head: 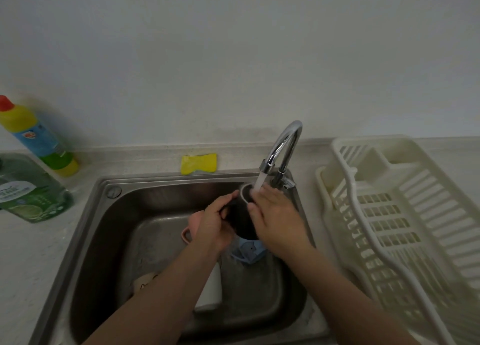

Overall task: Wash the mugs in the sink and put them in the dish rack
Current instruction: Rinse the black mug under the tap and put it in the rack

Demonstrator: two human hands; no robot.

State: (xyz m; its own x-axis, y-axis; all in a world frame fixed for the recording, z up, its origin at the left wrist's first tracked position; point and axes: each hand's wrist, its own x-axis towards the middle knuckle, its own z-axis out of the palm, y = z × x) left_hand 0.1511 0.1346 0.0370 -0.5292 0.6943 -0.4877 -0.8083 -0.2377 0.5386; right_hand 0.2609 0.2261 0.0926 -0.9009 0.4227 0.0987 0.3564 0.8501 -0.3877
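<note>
A black mug is held over the steel sink, its rim under the running water from the tap. My left hand grips the mug by its handle. Against the mug's right side and rim lies my right hand, fingers fairly straight. Several more mugs lie in the basin: a pink one behind my left hand, a light blue one under the black mug, a white one and a beige one, partly hidden by my left forearm.
A cream plastic dish rack stands on the counter right of the sink. A yellow sponge lies behind the sink. At the left stand a yellow bottle with a red cap and a green soap refill pouch.
</note>
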